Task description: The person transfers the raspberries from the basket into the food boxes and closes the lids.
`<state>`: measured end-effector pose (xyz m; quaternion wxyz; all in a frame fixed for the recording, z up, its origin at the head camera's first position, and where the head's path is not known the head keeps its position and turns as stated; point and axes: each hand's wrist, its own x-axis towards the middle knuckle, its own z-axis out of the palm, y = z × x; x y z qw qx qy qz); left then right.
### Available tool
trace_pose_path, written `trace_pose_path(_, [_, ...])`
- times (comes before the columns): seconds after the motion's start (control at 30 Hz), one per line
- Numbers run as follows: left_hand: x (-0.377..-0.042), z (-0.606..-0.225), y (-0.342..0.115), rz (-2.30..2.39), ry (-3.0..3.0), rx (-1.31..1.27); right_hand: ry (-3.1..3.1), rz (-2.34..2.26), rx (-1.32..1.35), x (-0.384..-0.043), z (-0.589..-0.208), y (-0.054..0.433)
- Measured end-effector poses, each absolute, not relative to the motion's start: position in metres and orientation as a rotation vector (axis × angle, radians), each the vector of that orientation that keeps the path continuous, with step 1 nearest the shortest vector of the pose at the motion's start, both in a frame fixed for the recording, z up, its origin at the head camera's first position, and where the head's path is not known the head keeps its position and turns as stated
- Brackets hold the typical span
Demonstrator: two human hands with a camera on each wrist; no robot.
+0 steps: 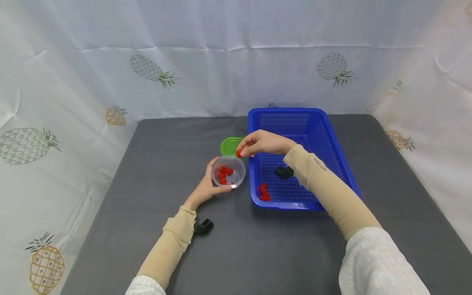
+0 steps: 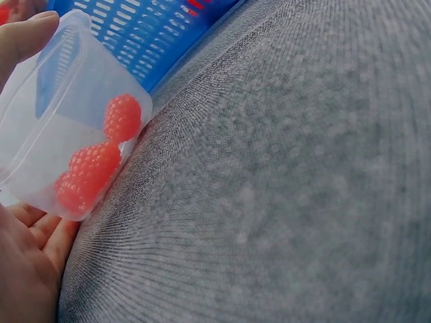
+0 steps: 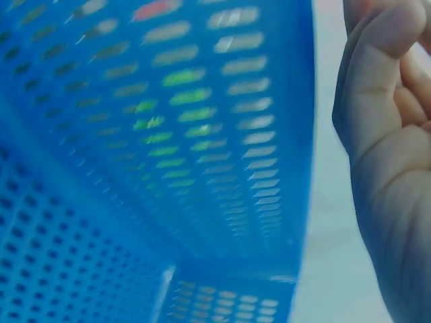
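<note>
My left hand (image 1: 207, 187) grips a clear plastic container (image 1: 239, 167) from its left side, thumb at the near rim and fingers round the far side. Several red raspberries (image 2: 87, 171) lie in the bottom of it. Above the container's far right rim, my right hand (image 1: 259, 142) pinches one raspberry (image 1: 239, 153) between thumb and fingertips. In the right wrist view the right hand (image 3: 397, 128) shows beside the basket wall, its fingertips partly cut off by the frame edge. More raspberries (image 1: 264, 192) lie in the near left corner of the blue basket (image 1: 298, 205).
A green lid (image 1: 229, 144) lies on the grey table (image 1: 166, 164) just behind the container. The blue basket stands right of the container, its raised, slotted wall between them; the right forearm (image 1: 332, 196) reaches across it. Pineapple-print cloth (image 1: 228, 82) hangs behind the table.
</note>
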<state>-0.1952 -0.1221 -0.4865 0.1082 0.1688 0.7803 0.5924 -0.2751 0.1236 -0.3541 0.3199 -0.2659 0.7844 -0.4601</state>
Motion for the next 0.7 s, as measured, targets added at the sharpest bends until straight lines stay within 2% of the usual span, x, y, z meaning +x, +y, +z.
trace_pose_path(0.3, [-0.182, -0.455, -0.121, 1.703, 2.284, 0.478, 2.128, -1.095, -0.741, -0.276, -0.350, 0.099])
trace_pose_path(0.7, [-0.183, -0.460, -0.121, 1.690, 2.264, 0.445, 2.138, -0.842, -0.882, -0.267, -0.363, 0.062])
